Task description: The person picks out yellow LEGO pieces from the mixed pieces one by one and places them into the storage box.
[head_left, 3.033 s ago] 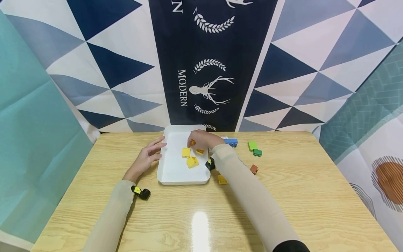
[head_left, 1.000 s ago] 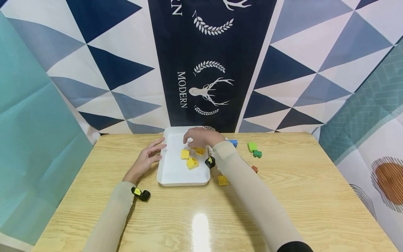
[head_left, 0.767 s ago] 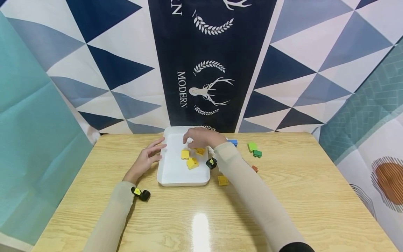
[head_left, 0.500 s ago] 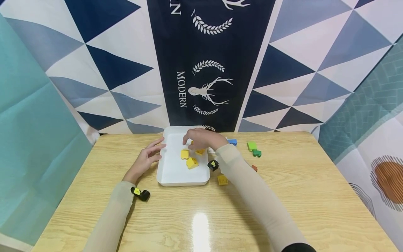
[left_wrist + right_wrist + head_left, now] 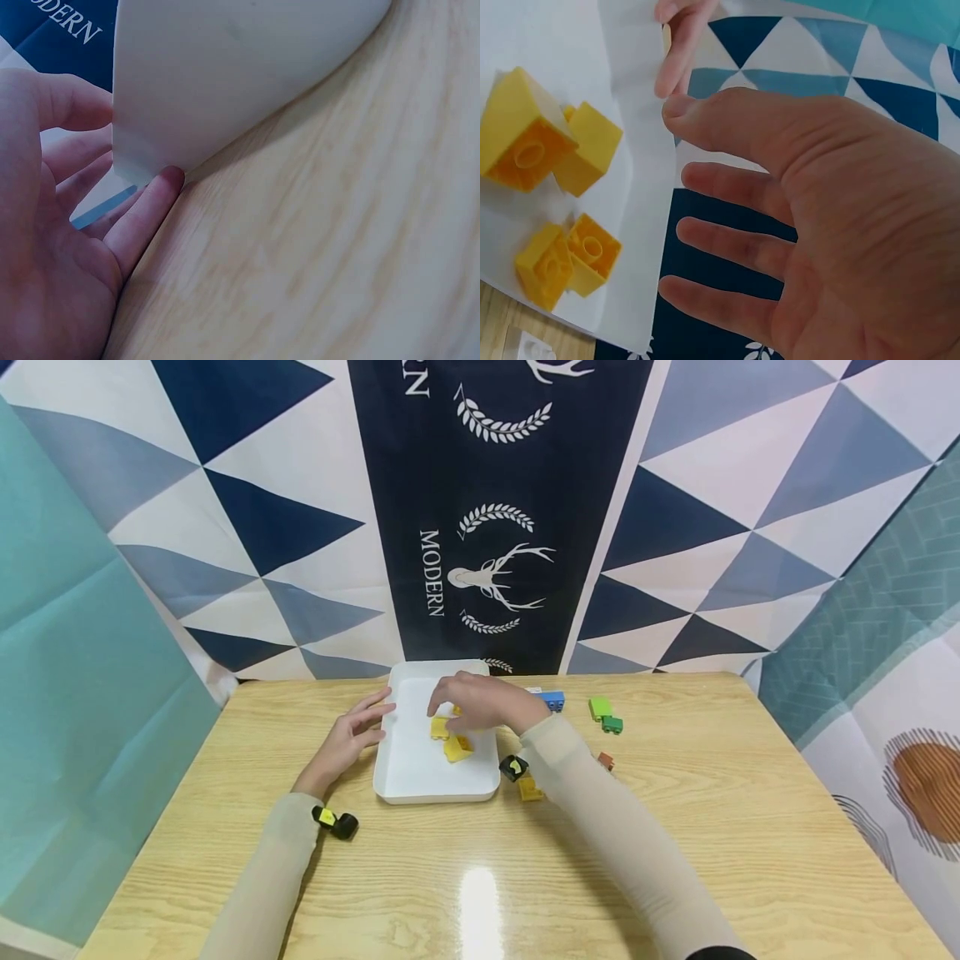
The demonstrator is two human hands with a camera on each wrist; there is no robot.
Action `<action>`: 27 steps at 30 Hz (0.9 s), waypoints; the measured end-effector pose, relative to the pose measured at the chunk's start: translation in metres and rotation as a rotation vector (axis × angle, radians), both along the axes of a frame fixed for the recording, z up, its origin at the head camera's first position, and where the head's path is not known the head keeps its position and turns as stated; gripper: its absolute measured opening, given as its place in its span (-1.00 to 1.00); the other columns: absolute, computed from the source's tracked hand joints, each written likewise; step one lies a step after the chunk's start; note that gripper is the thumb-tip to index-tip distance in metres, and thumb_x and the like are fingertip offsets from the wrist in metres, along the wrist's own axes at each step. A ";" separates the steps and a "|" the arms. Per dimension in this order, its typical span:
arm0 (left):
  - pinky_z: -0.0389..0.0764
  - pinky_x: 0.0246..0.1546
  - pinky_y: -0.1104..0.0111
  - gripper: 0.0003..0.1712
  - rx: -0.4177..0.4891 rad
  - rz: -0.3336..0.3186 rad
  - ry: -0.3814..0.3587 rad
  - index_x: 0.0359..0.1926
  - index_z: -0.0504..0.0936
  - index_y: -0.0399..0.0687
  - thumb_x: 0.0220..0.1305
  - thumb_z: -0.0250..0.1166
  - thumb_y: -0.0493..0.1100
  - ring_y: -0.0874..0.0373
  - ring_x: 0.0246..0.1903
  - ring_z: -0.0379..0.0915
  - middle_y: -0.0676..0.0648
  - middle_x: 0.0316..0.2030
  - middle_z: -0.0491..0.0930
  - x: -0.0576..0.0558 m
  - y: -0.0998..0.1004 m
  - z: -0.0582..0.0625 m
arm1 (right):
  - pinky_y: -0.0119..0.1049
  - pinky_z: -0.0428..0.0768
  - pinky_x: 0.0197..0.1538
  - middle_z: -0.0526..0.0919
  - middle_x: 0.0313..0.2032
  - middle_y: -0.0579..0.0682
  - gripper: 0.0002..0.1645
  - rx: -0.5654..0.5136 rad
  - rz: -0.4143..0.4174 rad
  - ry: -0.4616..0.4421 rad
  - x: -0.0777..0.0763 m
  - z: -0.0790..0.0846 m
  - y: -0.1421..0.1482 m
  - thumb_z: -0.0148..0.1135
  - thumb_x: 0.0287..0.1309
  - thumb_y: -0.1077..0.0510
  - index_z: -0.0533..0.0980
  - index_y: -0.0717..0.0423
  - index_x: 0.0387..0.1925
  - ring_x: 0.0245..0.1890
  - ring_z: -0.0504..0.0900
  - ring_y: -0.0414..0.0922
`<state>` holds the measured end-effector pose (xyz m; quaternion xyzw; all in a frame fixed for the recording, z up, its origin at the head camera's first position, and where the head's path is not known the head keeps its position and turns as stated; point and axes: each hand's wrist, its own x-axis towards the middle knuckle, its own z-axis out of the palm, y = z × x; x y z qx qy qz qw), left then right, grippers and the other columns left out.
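Note:
A white tray stands on the wooden table and holds several yellow toy building bricks. My left hand rests its fingertips against the tray's left wall, as the left wrist view also shows at close range. Above the right part of the tray is my right hand, fingers spread and nothing in them in the right wrist view. There, a sloped yellow brick lies against another yellow brick, with two smaller yellow bricks beside them. From the head view, my right hand partly covers some of the bricks.
Right of the tray lie a blue brick, a light green brick, a dark green brick, a reddish-brown brick and a yellow brick. A white brick shows outside the tray. Patterned cloth hangs behind the table.
Three seconds ago my right fingers held an orange-yellow brick over the tray; they have let it go. The right hand has since shifted slightly toward me. My left hand has stayed put.

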<state>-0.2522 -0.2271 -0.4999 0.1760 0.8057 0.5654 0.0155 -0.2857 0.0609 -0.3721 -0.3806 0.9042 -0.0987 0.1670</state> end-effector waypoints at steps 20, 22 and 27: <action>0.49 0.51 0.61 -0.45 0.011 -0.011 -0.007 0.55 0.49 -0.48 0.64 0.20 -0.41 -0.47 0.72 0.17 -0.35 0.79 0.13 0.000 0.000 -0.001 | 0.14 0.74 0.44 0.68 0.49 0.01 -0.55 -0.054 0.072 0.105 0.032 -0.006 0.015 0.47 0.51 -0.02 0.75 -0.14 0.35 0.47 0.59 0.08; 0.46 0.41 0.74 -0.45 0.026 -0.020 0.000 0.54 0.48 -0.51 0.63 0.20 -0.43 -0.49 0.71 0.17 -0.38 0.78 0.13 0.001 0.000 0.000 | 0.12 0.78 0.37 0.68 0.48 0.01 -0.56 -0.061 0.073 0.119 0.036 -0.006 0.017 0.49 0.50 -0.01 0.75 -0.13 0.34 0.44 0.61 0.07; 0.41 0.43 0.77 -0.45 0.035 -0.020 0.011 0.52 0.49 -0.54 0.61 0.21 -0.44 -0.48 0.72 0.15 -0.39 0.77 0.14 0.002 0.001 0.000 | 0.08 0.81 0.29 0.69 0.48 -0.01 -0.54 -0.065 0.060 0.141 0.047 -0.009 0.023 0.53 0.46 -0.02 0.77 -0.15 0.32 0.41 0.63 0.06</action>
